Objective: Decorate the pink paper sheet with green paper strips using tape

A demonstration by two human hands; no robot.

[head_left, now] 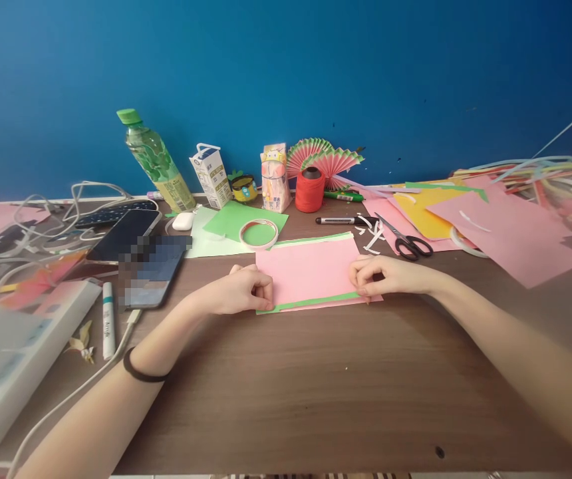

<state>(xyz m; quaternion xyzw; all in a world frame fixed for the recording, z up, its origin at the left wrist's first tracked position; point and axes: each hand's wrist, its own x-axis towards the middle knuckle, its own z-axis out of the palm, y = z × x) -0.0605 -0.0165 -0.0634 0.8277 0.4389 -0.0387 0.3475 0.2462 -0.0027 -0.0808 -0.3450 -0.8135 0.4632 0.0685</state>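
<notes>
We see both hands resting on a pink sheet (310,269) that lies flat near the middle of the brown worktop (316,386), with a green sheet (316,301) under it showing as a thin strip along the near edge and at the far edge. The left hand (243,291) pinches the near left corner of the stack, fingers curled tight on the paper. The right hand (383,276) does the same at the near right corner, fingers bunched on the edge (a black band sits on the left wrist).

Just behind the sheets lies a roll of tape (259,233) on a green paper, and to the right of it a black marker (343,220) and black-handled scissors (408,243) among white scraps. Further back, by the blue wall, stand a red thread spool (310,190), a green bottle (156,159) and a small carton (211,176). A phone (151,269) lies to the left of the hands, near a white pen (108,319).
</notes>
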